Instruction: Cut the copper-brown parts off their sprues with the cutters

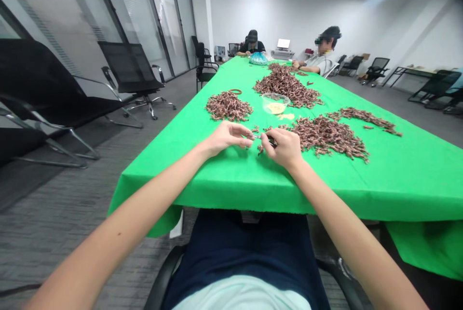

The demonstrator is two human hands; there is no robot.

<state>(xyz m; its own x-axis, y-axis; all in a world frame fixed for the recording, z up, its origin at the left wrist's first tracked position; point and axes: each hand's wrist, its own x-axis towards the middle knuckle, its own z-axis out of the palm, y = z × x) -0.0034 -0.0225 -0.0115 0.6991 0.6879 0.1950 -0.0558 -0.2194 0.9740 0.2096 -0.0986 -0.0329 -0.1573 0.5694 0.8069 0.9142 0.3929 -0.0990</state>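
Observation:
My left hand (227, 139) grips a slim metal tool (255, 136), possibly tweezers, whose tip reaches toward my right hand (284, 148). The right fingers pinch a small brown twisted piece (271, 142), partly hidden by them. Both hands rest just above the green tablecloth (361, 180). A large heap of similar brown pieces (325, 136) lies close on my right, with a looser strand (365, 118) beyond it. Other heaps (227, 106) (285, 86) lie farther up the table. A glass bowl (275, 102) holds pale yellow material.
Two seated co-workers (252, 42) (323, 48) are at the table's far end, near a blue plastic bag (258, 59). Black mesh chairs (132, 66) stand along the glass wall at left. The cloth hangs over the table's near edge, above my lap.

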